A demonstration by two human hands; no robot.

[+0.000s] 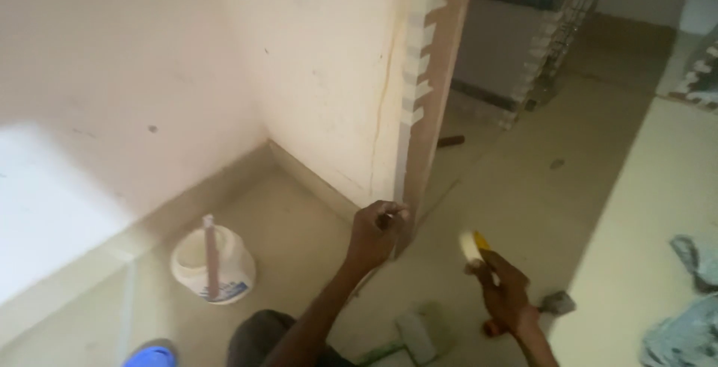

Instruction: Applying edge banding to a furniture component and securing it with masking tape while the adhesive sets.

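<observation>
My left hand [376,231] is closed against the bottom of the brown door frame [437,90], pinching something small and pale at the frame's edge; what it is I cannot tell. My right hand [502,283] is lower and to the right, gripping a yellow-handled tool with a pale, blurred tip [471,244], likely a small brush or knife. White tape pieces [419,45] run in steps down the edge where the frame meets the cream wall [321,75].
A white plastic tub [212,264] with a stick standing in it sits on the floor by the left wall. A paint roller [413,335] lies near my knee. A blue slipper [152,356] is bottom left, crumpled cloth [688,329] bottom right. Stacked boards [516,30] stand beyond the doorway.
</observation>
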